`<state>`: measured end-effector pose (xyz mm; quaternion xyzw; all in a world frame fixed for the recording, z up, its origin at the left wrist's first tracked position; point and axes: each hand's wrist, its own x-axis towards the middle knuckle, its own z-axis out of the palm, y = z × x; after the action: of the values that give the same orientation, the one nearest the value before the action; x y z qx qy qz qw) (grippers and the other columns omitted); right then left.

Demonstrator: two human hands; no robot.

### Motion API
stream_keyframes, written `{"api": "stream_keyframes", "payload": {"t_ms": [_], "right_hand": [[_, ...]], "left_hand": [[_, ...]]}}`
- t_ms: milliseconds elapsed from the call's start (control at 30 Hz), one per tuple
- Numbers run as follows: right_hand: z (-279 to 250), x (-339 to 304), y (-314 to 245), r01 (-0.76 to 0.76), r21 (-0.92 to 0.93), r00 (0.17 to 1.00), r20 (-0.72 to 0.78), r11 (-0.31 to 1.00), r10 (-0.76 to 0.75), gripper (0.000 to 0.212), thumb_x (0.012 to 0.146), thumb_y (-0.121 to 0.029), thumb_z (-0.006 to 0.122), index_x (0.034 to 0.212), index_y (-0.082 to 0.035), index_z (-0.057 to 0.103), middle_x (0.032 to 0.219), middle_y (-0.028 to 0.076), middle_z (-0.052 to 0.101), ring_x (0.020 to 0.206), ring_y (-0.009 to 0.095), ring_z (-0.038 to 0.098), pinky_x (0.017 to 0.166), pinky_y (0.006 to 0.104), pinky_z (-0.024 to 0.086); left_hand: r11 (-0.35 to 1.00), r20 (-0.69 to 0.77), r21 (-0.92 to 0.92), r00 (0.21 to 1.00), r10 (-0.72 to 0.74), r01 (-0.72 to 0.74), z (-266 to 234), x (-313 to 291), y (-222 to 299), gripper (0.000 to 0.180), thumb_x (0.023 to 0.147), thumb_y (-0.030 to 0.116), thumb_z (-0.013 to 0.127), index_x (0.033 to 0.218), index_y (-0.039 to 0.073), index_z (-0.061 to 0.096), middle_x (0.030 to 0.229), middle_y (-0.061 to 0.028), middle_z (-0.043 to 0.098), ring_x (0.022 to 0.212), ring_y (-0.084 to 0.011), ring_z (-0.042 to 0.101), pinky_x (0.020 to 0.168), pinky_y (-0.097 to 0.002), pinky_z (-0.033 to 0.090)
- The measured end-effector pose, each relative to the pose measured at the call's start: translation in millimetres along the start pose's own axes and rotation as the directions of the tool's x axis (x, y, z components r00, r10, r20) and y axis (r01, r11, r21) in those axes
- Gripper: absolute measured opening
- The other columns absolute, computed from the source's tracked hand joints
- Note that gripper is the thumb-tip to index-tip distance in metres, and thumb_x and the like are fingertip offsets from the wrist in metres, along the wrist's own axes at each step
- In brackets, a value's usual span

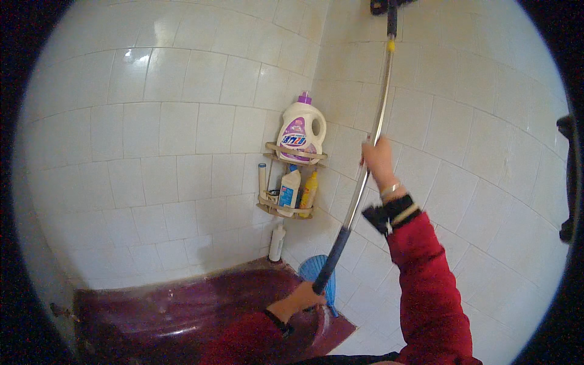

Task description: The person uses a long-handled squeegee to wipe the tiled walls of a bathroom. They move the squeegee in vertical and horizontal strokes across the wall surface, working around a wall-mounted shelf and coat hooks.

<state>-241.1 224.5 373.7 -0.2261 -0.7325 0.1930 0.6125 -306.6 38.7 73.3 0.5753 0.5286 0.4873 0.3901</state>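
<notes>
Over by the right wall (474, 128), your pole (357, 204) slants up and far. Your left hand (302, 299) wraps its near grip (333, 260), your right hand (379, 160) is curled round mid-pole, probably spaced for leverage. Rack (292, 152) rails at left likely stop bottles (289, 190) tipping.

Head cam, L one of the worn pair, wide fisheye: straight edges bow, dark curved border both sides. Looks from person's head ht, fwd & downish into corner (319, 55) betw. L wall (140, 131) and R wall (453, 115), both tiled; shelf rack (297, 152) approx. mid-frame. Maroon tub (143, 310) seen from above, bottom L to ctr. V. near lens, from below: R sleeve (427, 274) enters lower R, L sleeve (252, 334) lower ctr. Walls farther off, filling most of bkgd; pole head (392, 7) at far end, cut by top edge
</notes>
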Motion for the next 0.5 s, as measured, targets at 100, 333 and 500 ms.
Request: {"api": "stream_keyframes", "payload": {"t_ms": [100, 333, 500], "right_hand": [[4, -102, 41, -0.068, -0.040, 0.993, 0.091, 0.997, 0.072, 0.023, 0.072, -0.010, 0.052, 0.089, 0.002, 0.042, 0.053, 0.011, 0.051, 0.043, 0.022, 0.055, 0.038, 0.0339, 0.043], [24, -380, 72, -0.417, -0.183, 0.840, 0.297, 0.891, 0.454, 0.038, 0.071, -0.018, 0.058, 0.101, -0.003, 0.039, 0.075, 0.014, 0.053, 0.066, 0.024, 0.054, 0.057, 0.0381, 0.044], [31, -380, 73, -0.284, -0.131, 0.894, 0.321, 0.950, 0.312, 0.033, 0.074, -0.010, 0.054, 0.101, -0.001, 0.037, 0.063, 0.008, 0.049, 0.053, 0.017, 0.053, 0.046, 0.0320, 0.044]], "left_hand": [[0.982, 0.193, -0.075, 0.969, -0.154, 0.171, 16, -54, -38, 0.018, 0.061, 0.016, 0.067, 0.069, 0.004, 0.056, 0.059, -0.0037, 0.055, 0.054, -0.0154, 0.053, 0.050, -0.0298, 0.042], [0.919, 0.231, -0.027, 0.897, -0.376, 0.392, 16, -170, -110, 0.015, 0.062, 0.014, 0.066, 0.069, 0.005, 0.056, 0.059, -0.0050, 0.055, 0.053, -0.0159, 0.053, 0.050, -0.0304, 0.042], [0.915, 0.305, -0.071, 0.882, -0.359, 0.397, 17, -156, -116, 0.014, 0.062, 0.013, 0.066, 0.068, 0.004, 0.056, 0.059, -0.0053, 0.055, 0.052, -0.0160, 0.053, 0.049, -0.0301, 0.042]]}}
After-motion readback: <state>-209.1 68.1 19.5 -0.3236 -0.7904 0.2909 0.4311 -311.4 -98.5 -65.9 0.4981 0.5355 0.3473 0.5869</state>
